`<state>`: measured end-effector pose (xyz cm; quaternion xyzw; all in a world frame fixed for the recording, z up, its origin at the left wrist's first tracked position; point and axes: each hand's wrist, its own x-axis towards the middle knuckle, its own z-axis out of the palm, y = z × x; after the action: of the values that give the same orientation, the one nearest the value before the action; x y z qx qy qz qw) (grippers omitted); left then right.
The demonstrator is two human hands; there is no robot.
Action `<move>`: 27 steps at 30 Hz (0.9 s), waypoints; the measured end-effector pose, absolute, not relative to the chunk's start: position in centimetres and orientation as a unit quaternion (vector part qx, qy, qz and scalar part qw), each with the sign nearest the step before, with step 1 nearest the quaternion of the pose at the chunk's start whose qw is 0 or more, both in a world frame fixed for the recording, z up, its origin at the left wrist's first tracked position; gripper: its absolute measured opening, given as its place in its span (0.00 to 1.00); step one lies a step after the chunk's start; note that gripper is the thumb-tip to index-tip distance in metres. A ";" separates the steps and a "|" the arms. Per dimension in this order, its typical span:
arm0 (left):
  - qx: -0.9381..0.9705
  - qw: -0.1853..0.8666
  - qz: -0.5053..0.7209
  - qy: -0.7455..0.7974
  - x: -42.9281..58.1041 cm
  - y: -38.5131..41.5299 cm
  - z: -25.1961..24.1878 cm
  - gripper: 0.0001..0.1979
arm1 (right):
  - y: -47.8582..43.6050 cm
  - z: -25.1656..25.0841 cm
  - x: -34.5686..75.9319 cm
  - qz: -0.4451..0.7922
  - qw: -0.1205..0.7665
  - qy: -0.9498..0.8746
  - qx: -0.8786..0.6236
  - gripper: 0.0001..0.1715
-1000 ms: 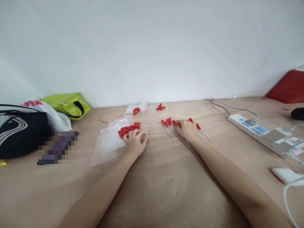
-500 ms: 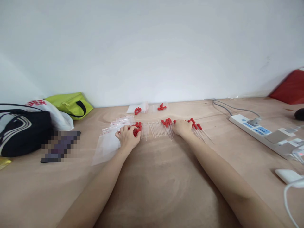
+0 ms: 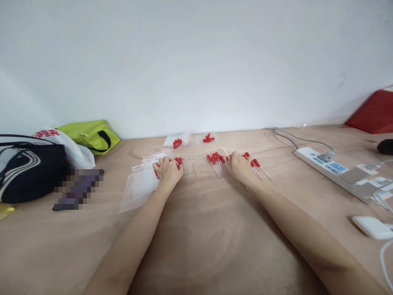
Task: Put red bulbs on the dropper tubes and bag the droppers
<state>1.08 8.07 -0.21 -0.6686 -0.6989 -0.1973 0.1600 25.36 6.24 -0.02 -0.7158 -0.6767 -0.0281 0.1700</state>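
The left hand (image 3: pixel 168 171) lies palm down, fingers curled over a small heap of loose red caps (image 3: pixel 179 161). Whether it pinches one is hidden. Just to its left, empty clear zip bags (image 3: pixel 139 186) lie overlapping, one corner under the hand.

The right hand (image 3: pixel 241 166) rests palm down on a fan of capped droppers (image 3: pixel 256 163); its grip cannot be made out either. Between the hands lies a row of bare clear tubes (image 3: pixel 199 168), and a few beside it already carry red tops (image 3: pixel 215 157).

By the look of it the work is partly done. Two small filled bags (image 3: pixel 177 141) sit farther back near the wall (image 3: pixel 196 61), while most tubes remain uncapped and most bags unfilled.

The desk (image 3: pixel 215 229) is bare between the forearms and toward the person, which leaves free room there. On the left a black bag (image 3: pixel 27 170) and a green pouch (image 3: pixel 89 135) stand well apart from the hands. On the right a power strip (image 3: pixel 330 167) with cables and a white charger (image 3: pixel 370 226) hem in that side.
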 end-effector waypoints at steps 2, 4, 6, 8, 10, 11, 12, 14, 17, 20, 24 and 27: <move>-0.663 0.150 -0.214 -0.702 1.1 8.1 0.0 0.08 | 5.3 -1.0 26.0 -0.020 0.214 -0.706 -0.675 0.15; -0.660 0.148 -0.253 -0.692 1.2 8.0 0.3 0.08 | 4.5 -2.0 26.6 -0.019 0.271 -0.724 -0.633 0.17; -0.677 0.142 -0.300 -0.657 1.6 7.3 0.5 0.08 | 3.7 -2.7 26.9 -0.025 0.319 -0.737 -0.595 0.21; -0.724 0.113 -0.335 -0.593 2.3 6.2 0.5 0.07 | 3.2 -3.1 26.9 -0.030 0.345 -0.754 -0.558 0.24; -0.782 0.068 -0.344 -0.515 2.9 4.8 0.0 0.06 | 2.7 -3.1 26.6 -0.034 0.360 -0.770 -0.526 0.23; -0.806 0.051 -0.334 -0.487 3.2 4.1 -0.4 0.06 | 2.6 -3.0 26.4 -0.035 0.364 -0.777 -0.512 0.22; -0.825 0.040 -0.322 -0.462 3.4 3.4 -0.8 0.06 | 2.4 -3.0 26.1 -0.034 0.367 -0.783 -0.501 0.19; -0.839 0.015 -0.307 -0.450 3.7 2.5 -1.5 0.07 | 2.2 -3.0 25.6 -0.024 0.366 -0.795 -0.483 0.14; -0.840 -0.009 -0.281 -0.463 3.6 2.0 -1.9 0.12 | 2.0 -3.2 25.0 0.000 0.354 -0.816 -0.456 0.11; -0.846 -0.011 -0.260 -0.466 3.5 2.1 -1.6 0.12 | 2.0 -3.5 24.7 0.005 0.340 -0.832 -0.438 0.13; -0.851 -0.002 -0.263 -0.454 3.5 2.1 -1.4 0.10 | 1.9 -3.4 24.5 0.001 0.322 -0.844 -0.428 0.14; -0.853 0.004 -0.267 -0.449 3.5 2.0 -1.4 0.09 | 1.8 -3.3 24.5 -0.002 0.317 -0.847 -0.427 0.15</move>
<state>3.54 2.01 -1.39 -0.8526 -0.4489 -0.2673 0.0036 24.50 1.85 -3.28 -0.4270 -0.8469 -0.0023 0.3168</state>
